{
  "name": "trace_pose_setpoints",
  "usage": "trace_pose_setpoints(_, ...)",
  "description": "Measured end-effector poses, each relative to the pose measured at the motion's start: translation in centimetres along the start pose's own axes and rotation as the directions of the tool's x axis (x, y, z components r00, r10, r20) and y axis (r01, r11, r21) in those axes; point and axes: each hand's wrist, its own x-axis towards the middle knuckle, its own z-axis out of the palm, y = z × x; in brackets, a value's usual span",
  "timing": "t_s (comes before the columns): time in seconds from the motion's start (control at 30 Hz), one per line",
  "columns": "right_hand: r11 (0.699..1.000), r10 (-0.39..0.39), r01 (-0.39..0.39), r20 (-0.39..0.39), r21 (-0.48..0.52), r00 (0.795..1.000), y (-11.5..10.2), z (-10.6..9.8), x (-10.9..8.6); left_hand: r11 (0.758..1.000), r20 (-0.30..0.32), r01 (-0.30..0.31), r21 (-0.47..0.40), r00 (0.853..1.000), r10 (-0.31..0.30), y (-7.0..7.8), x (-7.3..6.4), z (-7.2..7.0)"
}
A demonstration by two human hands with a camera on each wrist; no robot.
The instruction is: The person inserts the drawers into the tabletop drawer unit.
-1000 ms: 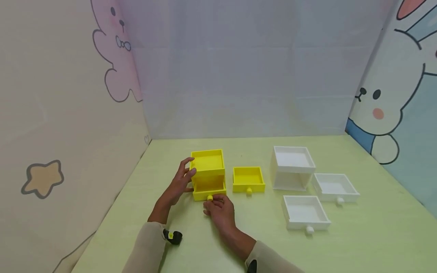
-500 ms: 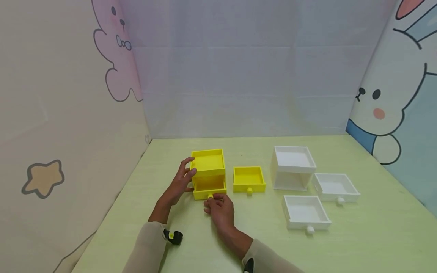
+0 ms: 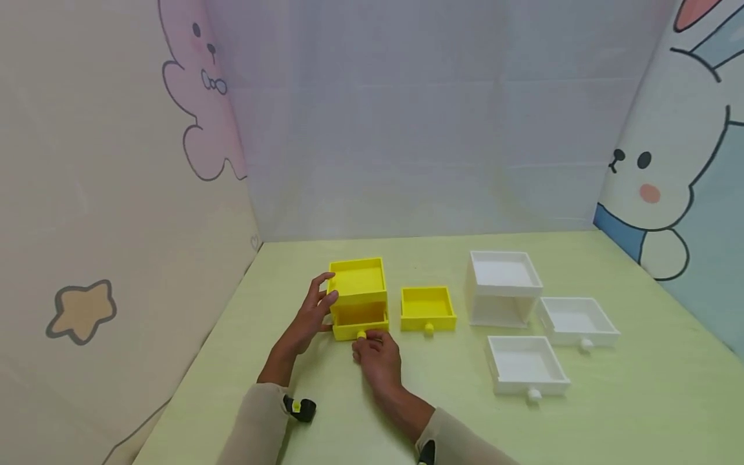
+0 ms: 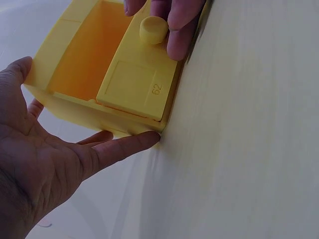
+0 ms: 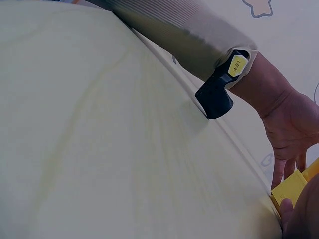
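Observation:
A yellow two-tier drawer cabinet (image 3: pixel 358 279) stands left of centre in the head view. My left hand (image 3: pixel 308 320) holds it along its left side, the thumb at the upper front corner and the lowest finger reaching down near the table. In the cabinet's lower slot sits a yellow drawer (image 4: pixel 132 82), nearly flush at the front; the upper slot gapes. The fingers of my right hand (image 3: pixel 380 361) pinch around the drawer's round knob (image 4: pixel 153 30). A second yellow drawer (image 3: pixel 429 310) lies on the table just right of the cabinet.
A white cabinet (image 3: pixel 504 284) without drawers stands further right. Two loose white drawers lie near it, one (image 3: pixel 580 320) at its right and one (image 3: pixel 527 365) in front. Printed cloth walls border the pale table (image 3: pixel 628 420) at the back and sides.
The lower yellow drawer has slid slightly deeper into the cabinet, with my right hand moving along at its knob. My left hand keeps its hold. The head view has shifted a little.

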Motion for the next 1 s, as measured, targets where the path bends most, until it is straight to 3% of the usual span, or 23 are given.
trace_pose_setpoints(0.23, 1.000, 0.019, -0.018, 0.032, -0.017, 0.999, 0.0, -0.2, -0.5, 1.000, -0.006, 0.016, -0.011, 1.000, -0.016, -0.7, -0.4, 0.0)
trace_pose_setpoints(0.4, 1.000, -0.025, 0.025, 0.064, -0.006, 0.998, 0.1, -0.3, -0.3, 1.000, 0.001, 0.000, -0.019, 1.000, 0.000, -0.9, -0.4, 0.0)
trace_pose_setpoints(0.63, 0.998, -0.059, 0.059, 0.079, -0.002, 0.995, -0.6, -0.2, -0.3, 0.999, 0.026, -0.011, -0.033, 1.000, 0.012, 0.0, -0.5, -0.1)
trace_pose_setpoints(0.8, 0.997, -0.065, 0.067, 0.063, -0.027, 0.996, -0.5, -0.1, 0.0, 1.000, 0.027, -0.011, -0.021, 1.000, 0.011, -0.1, -0.1, -0.1)
trace_pose_setpoints(1.0, 0.987, -0.111, 0.108, -0.021, -0.120, 0.994, 0.4, 0.0, 0.4, 1.000, 0.017, -0.016, -0.021, 1.000, 0.017, -0.2, 0.1, 0.0)
